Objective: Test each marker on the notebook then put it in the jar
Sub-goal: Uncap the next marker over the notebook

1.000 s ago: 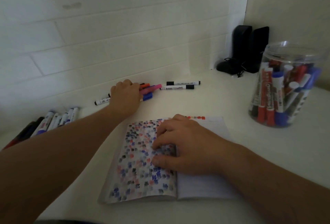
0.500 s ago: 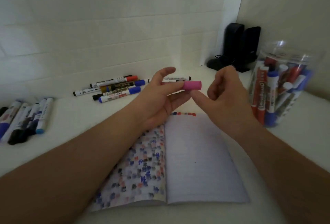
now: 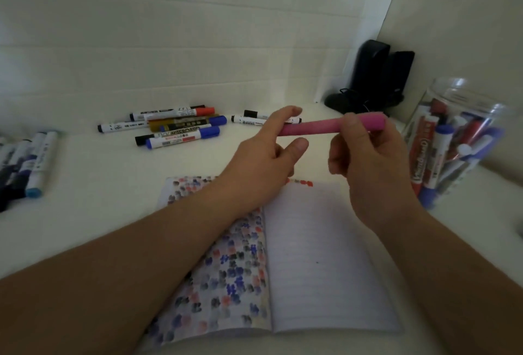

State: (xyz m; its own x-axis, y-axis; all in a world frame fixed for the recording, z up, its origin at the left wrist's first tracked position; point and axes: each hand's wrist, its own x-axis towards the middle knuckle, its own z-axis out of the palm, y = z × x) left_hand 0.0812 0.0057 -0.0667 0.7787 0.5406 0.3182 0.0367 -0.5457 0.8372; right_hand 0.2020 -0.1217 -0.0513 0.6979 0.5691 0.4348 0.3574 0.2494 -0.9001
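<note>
A pink marker point(image 3: 317, 126) lies level in the air above the open notebook point(image 3: 319, 255). My left hand point(image 3: 260, 165) holds its left end between forefinger and thumb. My right hand point(image 3: 373, 162) grips its right end, thumb across the barrel and fingers curled round it. The notebook's left page is covered with blue, red and black dabs; the lined right page carries a few red dabs at its top edge. At the right stands a clear plastic jar point(image 3: 458, 139) holding several red, blue and white markers.
Several capped markers point(image 3: 175, 128) lie in a pile near the back wall, and two more markers point(image 3: 252, 117) lie beyond my left hand. A row of markers point(image 3: 31, 162) lies at the far left. Black speakers point(image 3: 376, 77) stand in the back corner.
My left hand took the pink marker from the pile and lifted it over the notebook. My right hand left the page, rose and closed round the marker's right end.
</note>
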